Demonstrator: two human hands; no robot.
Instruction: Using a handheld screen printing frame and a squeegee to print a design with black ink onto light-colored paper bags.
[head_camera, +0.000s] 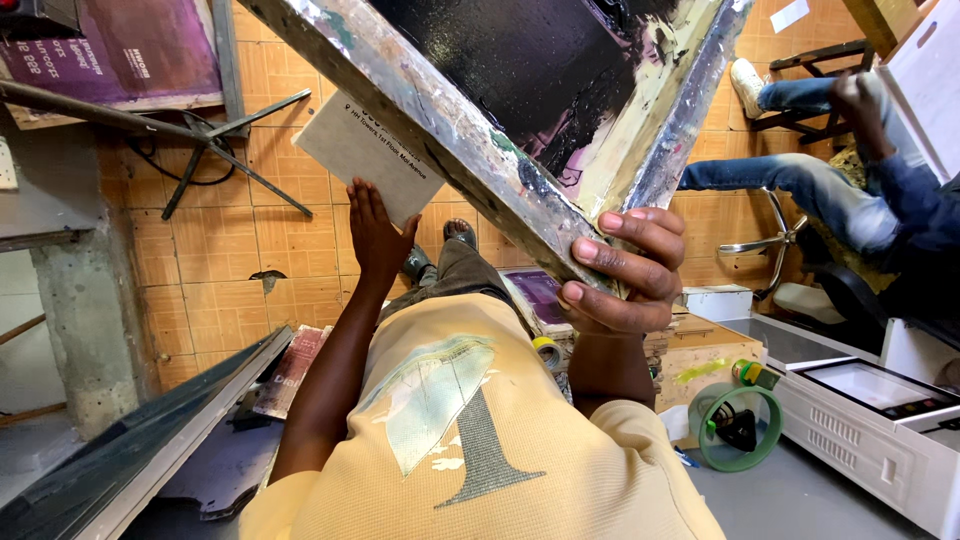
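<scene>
Orange floor tiles (290, 240) underfoot, one sandalled foot (460, 232) showing past a yellow shirt (560, 470). Right hand (625, 270) closed round the corner of a paint-smeared wooden screen frame (450, 130), fingers curled over its edge in a firm grip, holding it tilted above the lap. Black ink across its mesh (520, 60). Left hand (378, 232) flat, grip open, fingertips touching the lower edge of a grey card (365, 155) tucked just under the frame. Green tape roll (740, 425) and white machine (870, 420) at right on a grey bench (800, 495). Another person in jeans (800, 180) seated beyond.
</scene>
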